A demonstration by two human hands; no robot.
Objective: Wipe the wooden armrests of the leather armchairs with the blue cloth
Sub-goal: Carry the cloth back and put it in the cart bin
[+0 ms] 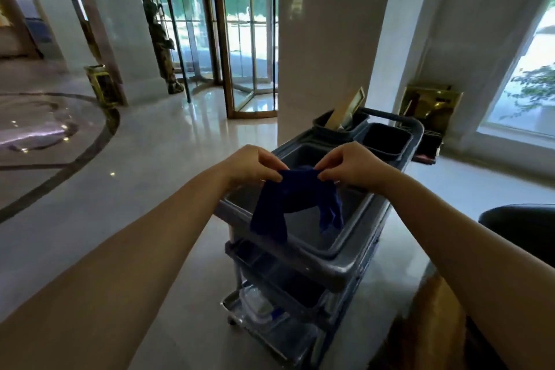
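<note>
Both hands, left point(252, 167) and right point(351, 165), each keep a pinching grip on the dark blue cloth point(295, 204), hanging over the grey plastic cart's point(345, 267) top tray; a rear black bin point(339, 126) holds a pale flat board point(345, 109).

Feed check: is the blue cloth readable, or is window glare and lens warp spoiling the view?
Head view: blue cloth dark but distinct, pinched between left hand and right hand; window blown out; glare streaks the floor; wide-angle lens bends the edges; overall slightly soft.
</note>
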